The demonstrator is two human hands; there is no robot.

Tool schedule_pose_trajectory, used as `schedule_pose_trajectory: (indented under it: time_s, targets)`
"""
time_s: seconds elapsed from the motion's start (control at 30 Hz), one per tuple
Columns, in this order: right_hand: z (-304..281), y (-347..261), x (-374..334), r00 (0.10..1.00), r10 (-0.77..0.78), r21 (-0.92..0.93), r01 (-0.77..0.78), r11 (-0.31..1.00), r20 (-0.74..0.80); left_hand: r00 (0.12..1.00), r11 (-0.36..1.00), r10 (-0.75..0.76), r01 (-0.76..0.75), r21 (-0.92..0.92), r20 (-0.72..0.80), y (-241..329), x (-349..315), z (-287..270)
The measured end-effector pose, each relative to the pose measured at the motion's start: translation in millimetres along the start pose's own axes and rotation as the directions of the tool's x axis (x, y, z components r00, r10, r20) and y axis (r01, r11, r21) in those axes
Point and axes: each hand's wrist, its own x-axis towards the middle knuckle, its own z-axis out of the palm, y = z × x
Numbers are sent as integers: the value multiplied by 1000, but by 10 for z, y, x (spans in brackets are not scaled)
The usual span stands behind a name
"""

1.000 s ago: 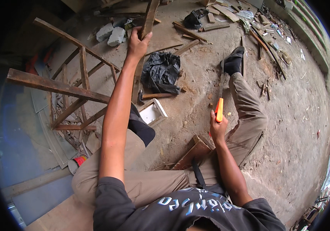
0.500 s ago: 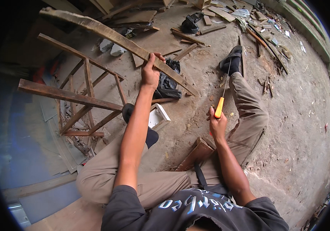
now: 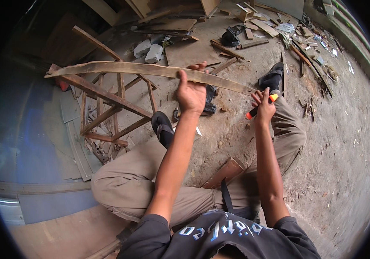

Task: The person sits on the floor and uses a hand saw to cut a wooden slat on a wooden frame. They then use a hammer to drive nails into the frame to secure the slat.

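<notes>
Above the floor (image 3: 331, 142), the long wooden plank (image 3: 150, 70) looks stiff, fairly light, rough-edged; best held near mid-length. Left hand (image 3: 192, 96) grip loosely around it; right hand (image 3: 264, 110) grip holding orange-handled tool (image 3: 273, 98), fingertips by plank's end.

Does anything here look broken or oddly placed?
Yes: wood scraps lie jumbled with litter across the far floor, and the pale blocks look broken, with rough edges. The wooden strip in the left hand has an uneven edge.
</notes>
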Motion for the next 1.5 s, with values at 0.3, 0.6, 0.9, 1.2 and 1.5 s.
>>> schedule_pose_trajectory:
  time_s: [0.3,0.6,0.9,1.2,1.5]
  targets:
    - [-99,16,149,956,-283,-78,289,954,82,966,974,202,-215,-72,-159,-141,-607,-62]
    - [-54,273,-358,920,-338,-281,384,880,198,688,937,82,-300,-180,-721,-552,-1010,-1047]
    - [-352,1141,-23,975,22,-432,79,898,223,411,964,-195,-87,-251,-891,-750,-1185,-2246]
    - [-293,1299,-170,823,302,-206,-228,952,481,325,957,-257,-47,-287,-910,-745,-1463,-2508]
    - [-556,1518,-165,865,348,-646,-36,762,362,756,-74,211,645,761,-620,-357,-1538,-2194]
